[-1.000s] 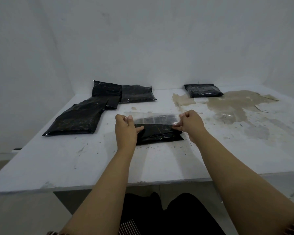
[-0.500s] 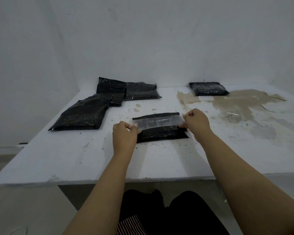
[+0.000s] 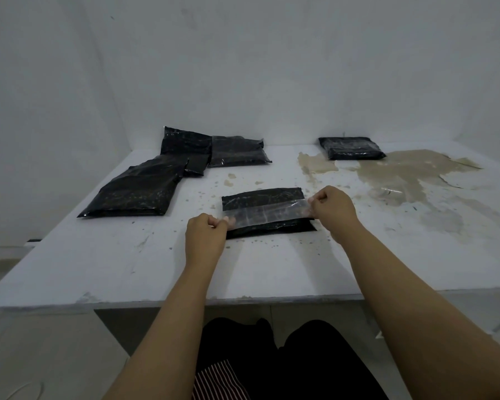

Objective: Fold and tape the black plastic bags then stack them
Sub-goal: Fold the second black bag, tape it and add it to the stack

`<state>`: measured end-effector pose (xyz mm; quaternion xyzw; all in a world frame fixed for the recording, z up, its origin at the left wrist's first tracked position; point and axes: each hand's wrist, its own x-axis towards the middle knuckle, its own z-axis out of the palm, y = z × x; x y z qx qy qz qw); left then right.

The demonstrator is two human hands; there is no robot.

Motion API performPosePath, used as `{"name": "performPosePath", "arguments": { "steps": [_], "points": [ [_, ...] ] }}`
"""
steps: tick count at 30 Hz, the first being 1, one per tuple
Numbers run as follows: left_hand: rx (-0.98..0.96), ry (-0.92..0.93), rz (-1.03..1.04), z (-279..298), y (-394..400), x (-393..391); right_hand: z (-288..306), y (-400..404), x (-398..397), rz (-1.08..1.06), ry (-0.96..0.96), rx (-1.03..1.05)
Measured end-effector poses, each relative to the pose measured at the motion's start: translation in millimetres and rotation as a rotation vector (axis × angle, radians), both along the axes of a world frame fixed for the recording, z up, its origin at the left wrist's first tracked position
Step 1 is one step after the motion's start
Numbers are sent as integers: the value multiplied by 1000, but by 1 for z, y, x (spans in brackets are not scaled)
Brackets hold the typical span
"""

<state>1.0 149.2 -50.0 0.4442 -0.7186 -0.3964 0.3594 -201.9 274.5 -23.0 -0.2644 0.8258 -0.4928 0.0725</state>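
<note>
- The left hand [image 3: 205,235] pinches the left end of a strip of clear tape [image 3: 267,214], with its grip closed tight on the tape.
- The right hand [image 3: 334,210] pinches the right end of the same tape, and its grip is closed tight on it too.
- The tape is pulled flat between the two hands.
- It runs across the top of a folded black bag [image 3: 264,197]; I cannot tell if it is touching the bag.
- This bag lies flat on the white bench [image 3: 272,269], near the front and in the middle.
- A big flat black bag [image 3: 136,192] lies on the left side of the bench.
- Behind it, near the wall, two more black bags [image 3: 214,150] lie side by side and touch each other.
- One folded black bag [image 3: 351,148] sits far back on the right, well apart from the others.
- The bench has a big brown stain [image 3: 401,174] on its right side, just beside that far bag.
- Small brown spots are dotted around the middle bag.
- Both bare arms reach out from the bottom of the view.
</note>
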Motion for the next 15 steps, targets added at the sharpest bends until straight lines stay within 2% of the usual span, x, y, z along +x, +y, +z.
{"name": "performPosePath", "arguments": {
  "steps": [5,15],
  "points": [
    [-44,-13,-5,-3,4,0,-1,4,-1,15,-9,58],
    [-106,-51,25,-9,1,-2,-5,9,2,13,-19,39]
  ]
}}
